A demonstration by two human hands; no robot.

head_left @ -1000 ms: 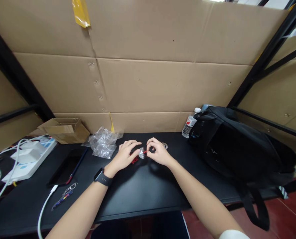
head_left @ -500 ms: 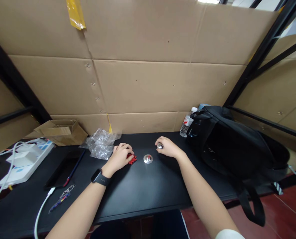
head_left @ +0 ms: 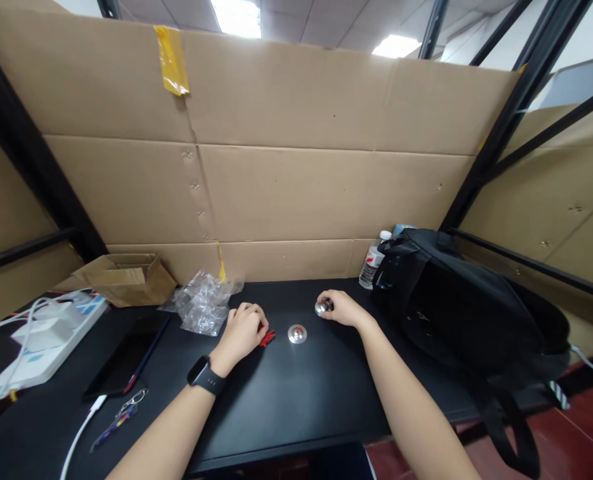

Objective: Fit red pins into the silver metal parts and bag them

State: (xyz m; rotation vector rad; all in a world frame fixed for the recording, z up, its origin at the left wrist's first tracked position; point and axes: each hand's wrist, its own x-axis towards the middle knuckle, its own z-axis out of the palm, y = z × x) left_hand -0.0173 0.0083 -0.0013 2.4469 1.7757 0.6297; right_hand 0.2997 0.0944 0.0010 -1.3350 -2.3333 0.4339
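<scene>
My left hand (head_left: 245, 328), with a dark watch on its wrist, rests on the black desk with its fingers curled and pressed together. Beside its thumb lies a small heap of red pieces (head_left: 267, 338), partly covered by the hand; whatever the fingertips pinch is hidden. Between the hands sits a small round silver metal dish (head_left: 291, 338) with a bit of red at its middle. My right hand (head_left: 341, 309) is closed on a shiny round metal piece (head_left: 321, 308), held by the fingers just above or on the desk; I cannot tell which.
Crumpled clear plastic (head_left: 204, 310) and an open brown paper bag (head_left: 131, 280) lie at the back left. Further left are a phone (head_left: 124, 360), a keyring (head_left: 121, 420) and a white power strip (head_left: 51, 347). A water bottle (head_left: 371, 267) and black backpack (head_left: 466, 320) stand right.
The view has tilted upward. My right hand has turned the metal piece so that more of its shiny face shows. My left fingers have drawn in, leaving the red heap at their right side.
</scene>
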